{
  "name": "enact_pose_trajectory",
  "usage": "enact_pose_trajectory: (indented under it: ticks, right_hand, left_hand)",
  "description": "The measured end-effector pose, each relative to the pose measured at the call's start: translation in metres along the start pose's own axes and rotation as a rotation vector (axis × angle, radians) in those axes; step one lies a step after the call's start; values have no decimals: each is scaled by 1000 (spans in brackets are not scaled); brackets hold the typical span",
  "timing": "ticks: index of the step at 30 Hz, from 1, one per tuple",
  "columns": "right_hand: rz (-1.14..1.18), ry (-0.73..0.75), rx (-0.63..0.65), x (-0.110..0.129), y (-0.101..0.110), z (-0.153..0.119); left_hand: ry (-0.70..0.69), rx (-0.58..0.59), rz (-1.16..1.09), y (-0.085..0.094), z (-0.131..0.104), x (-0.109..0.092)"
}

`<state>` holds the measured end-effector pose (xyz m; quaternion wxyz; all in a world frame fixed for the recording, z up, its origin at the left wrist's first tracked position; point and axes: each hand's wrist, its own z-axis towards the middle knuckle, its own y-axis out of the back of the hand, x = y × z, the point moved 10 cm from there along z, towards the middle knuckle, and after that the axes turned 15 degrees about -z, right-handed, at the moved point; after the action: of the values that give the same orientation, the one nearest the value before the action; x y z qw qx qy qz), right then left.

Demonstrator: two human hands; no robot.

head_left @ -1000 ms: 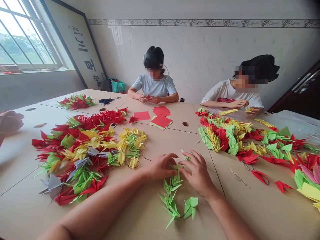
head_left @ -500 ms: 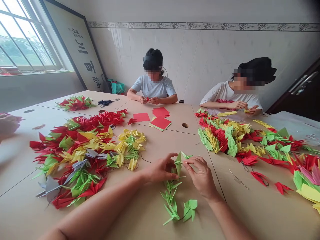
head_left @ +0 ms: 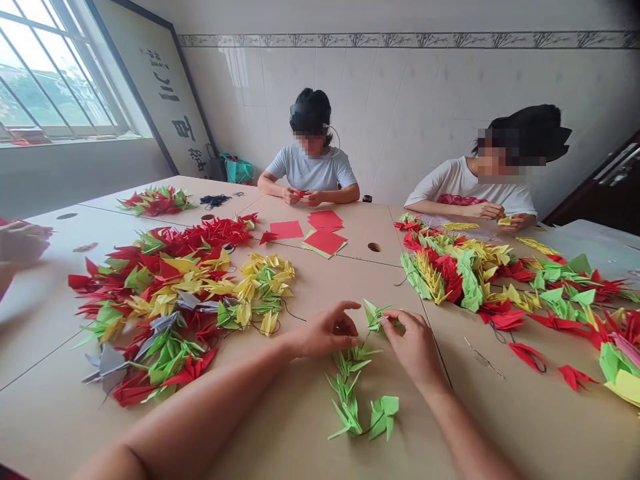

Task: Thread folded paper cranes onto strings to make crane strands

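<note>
A folded green paper crane (head_left: 376, 316) is pinched between the thumb and fingers of my right hand (head_left: 411, 343), above the table. To its left my left hand (head_left: 327, 331) is curled with thumb and fingers apart, nothing visible between them. Its thumb hovers by the top of a strand of green paper cranes (head_left: 346, 393), which runs down the table towards me on a dark cord. At the lower end of that cord, one more green crane (head_left: 384, 415) lies to the right.
Heaped crane strands (head_left: 165, 287) lie left, others (head_left: 465, 267) right. Red paper squares (head_left: 325, 241) lie ahead. A thin needle-like tool (head_left: 484, 358) and loose red cranes (head_left: 527, 357) are at right. Two people sit across the table (head_left: 280, 413); another person's hand (head_left: 25, 241) shows at left.
My left hand has let go of the green crane. My right hand now holds it alone, slightly farther right. The whole view has shifted a little.
</note>
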<state>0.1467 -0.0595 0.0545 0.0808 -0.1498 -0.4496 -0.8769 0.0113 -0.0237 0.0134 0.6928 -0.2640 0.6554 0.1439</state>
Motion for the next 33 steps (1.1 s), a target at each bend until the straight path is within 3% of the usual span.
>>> enact_pose_trajectory:
  ticks: [2,4,8,11,18,25,29,33]
  right_hand:
    - [-6,53,-61,9,11,0]
    - [67,158,-37,26,16,-1]
    - [259,368,285,63,-2,-15]
    - [268,384,361,68,-11,-20]
    - [189,400,353,61,-19,-20]
    - [185,276,202,49,-7,-13]
    - [220,265,101,48,0,-12]
    - [258,277,96,50,0,-14]
  left_hand:
    - [-16,3,-8,1,0,1]
    - [-27,-15,-26,4,1,3]
    - [-31,-43,-51,8,3,7]
    - [-26,-47,-46,8,4,8]
    - [-8,-64,-48,8,4,7]
    - [11,-142,-106,12,0,2]
    - [41,-118,-128,7,-1,5]
    - [52,-100,-112,3,-1,6]
